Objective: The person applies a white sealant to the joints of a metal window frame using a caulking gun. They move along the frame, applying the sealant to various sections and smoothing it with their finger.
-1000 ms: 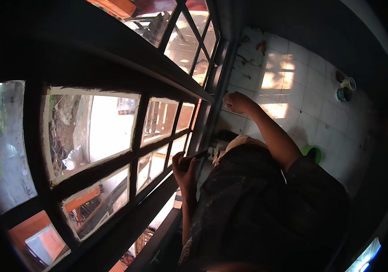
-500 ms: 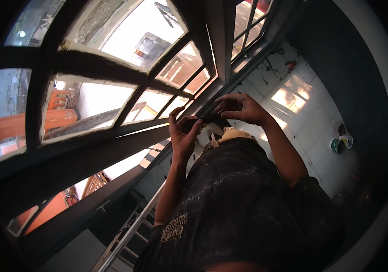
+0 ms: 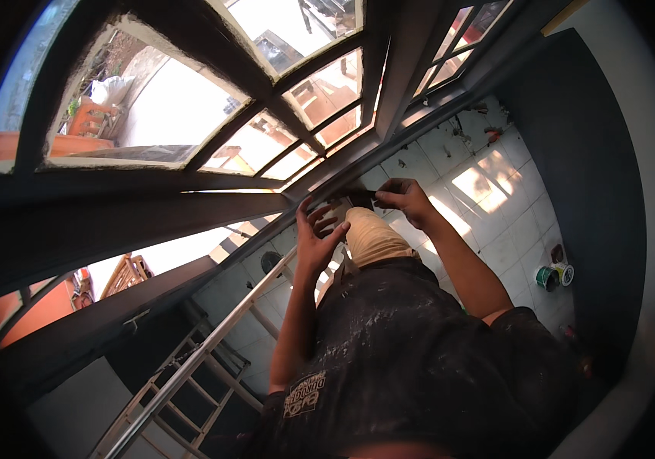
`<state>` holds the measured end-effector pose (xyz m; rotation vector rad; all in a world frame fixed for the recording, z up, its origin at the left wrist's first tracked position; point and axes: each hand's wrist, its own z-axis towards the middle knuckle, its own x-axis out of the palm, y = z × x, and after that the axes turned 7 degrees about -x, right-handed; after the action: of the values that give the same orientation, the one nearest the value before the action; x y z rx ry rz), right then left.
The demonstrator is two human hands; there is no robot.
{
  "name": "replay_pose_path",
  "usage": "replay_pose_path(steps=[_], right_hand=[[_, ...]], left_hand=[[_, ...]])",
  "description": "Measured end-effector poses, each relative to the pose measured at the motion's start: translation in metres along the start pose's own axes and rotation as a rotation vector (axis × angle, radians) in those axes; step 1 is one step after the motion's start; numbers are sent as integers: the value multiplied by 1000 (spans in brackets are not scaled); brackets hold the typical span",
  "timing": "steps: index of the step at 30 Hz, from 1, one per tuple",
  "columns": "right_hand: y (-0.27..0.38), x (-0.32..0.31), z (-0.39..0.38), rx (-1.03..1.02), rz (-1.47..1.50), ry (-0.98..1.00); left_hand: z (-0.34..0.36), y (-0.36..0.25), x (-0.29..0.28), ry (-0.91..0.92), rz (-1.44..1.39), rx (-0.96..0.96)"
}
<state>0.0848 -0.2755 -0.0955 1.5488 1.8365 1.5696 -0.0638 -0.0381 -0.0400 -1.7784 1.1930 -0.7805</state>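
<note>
My left hand [image 3: 320,239] is raised in front of my waist, fingers curved and apart, with nothing visible in its grip. To its right, my right hand [image 3: 404,200] pinches a dark, thin, flat piece [image 3: 364,194] between thumb and fingers. That piece points toward my left hand and blends into the shadow behind it, so its kind cannot be made out. Both hands are just beyond my tan trouser leg [image 3: 373,236]. Close past them runs the bottom of a dark window frame [image 3: 266,186] with several glass panes, their edges smeared with pale material.
A metal ladder [image 3: 197,359] stands at lower left. On the tiled floor [image 3: 496,241] at right are a green tub [image 3: 547,278] and a white-yellow tub [image 3: 565,274]. Scattered debris [image 3: 461,134] lies near the far wall base. A dark wall [image 3: 588,153] rises at right.
My hands have moved apart, the right drawing away from the left with the dark flat piece now showing in its pinch. The view has shifted, bringing more of the ladder and my leg into sight.
</note>
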Motion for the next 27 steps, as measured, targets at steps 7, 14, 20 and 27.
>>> replay_pose_path(steps=[7,14,20,27], right_hand=[[-219,-143,174,349,-2,-620],[-353,-215,359,277,152,-909],[-413,-249,417,261,71,-931],[-435,-248,426,191,70,-915]], left_hand=[[-116,187,-96,-224,409,-539],[-270,335,-143,-316,256,-1247],[-255,380,-129,-412,12,-1354],[-194,361,-82,-335,-10,-1203]])
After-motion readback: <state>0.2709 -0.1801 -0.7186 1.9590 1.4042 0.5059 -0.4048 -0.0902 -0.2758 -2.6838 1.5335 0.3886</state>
